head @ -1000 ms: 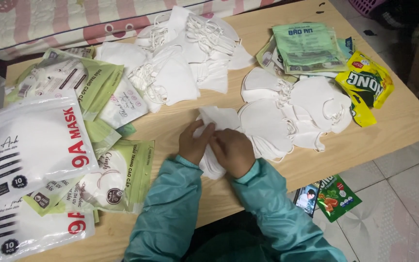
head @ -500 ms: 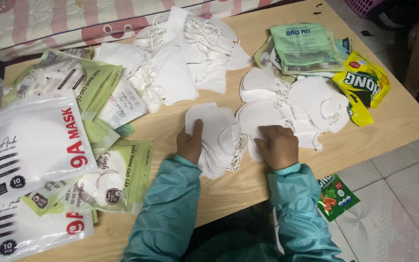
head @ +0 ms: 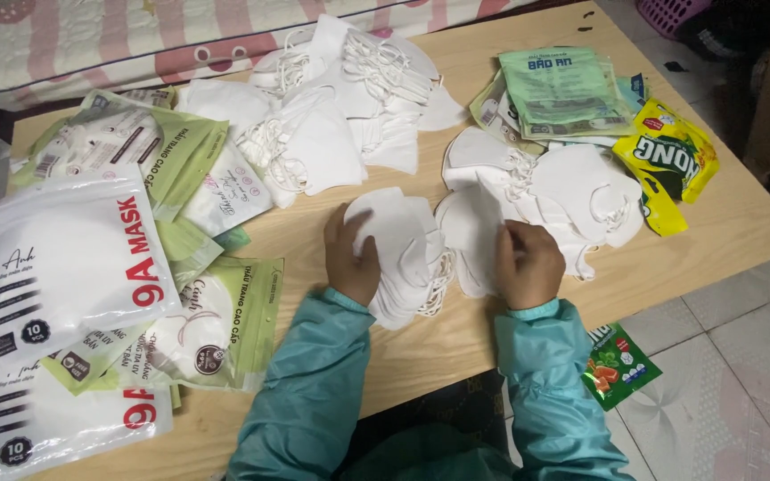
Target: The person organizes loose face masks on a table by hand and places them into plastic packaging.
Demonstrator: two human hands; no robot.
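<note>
The work in hand looked like gathering loose white face masks into a neat stack on the wooden table [head: 724, 232]. The left hand [head: 352, 256] lay with fingers curled over the left edge of a small stack of masks [head: 403, 258], pressing it flat to the table; the stack sat directly under and just right of that hand, its ear loops spilling out at the lower right. The right hand [head: 528, 263] rested knuckles-up, fingers bent down onto a single mask [head: 470, 227] lying just left of it, between the two hands and touching the stack; whether the fingertips pinched it or only pressed it could not be told. Beyond the right hand, further from the body, lay a loose spread of masks [head: 572, 183], and beyond the left hand a larger heap of masks [head: 340, 116]. Left of the left hand, well apart, lay white and green packets [head: 64, 258]. By my judgement the next move would call for drawing that single mask onto the stack with edges aligned and loops kept untangled.
</note>
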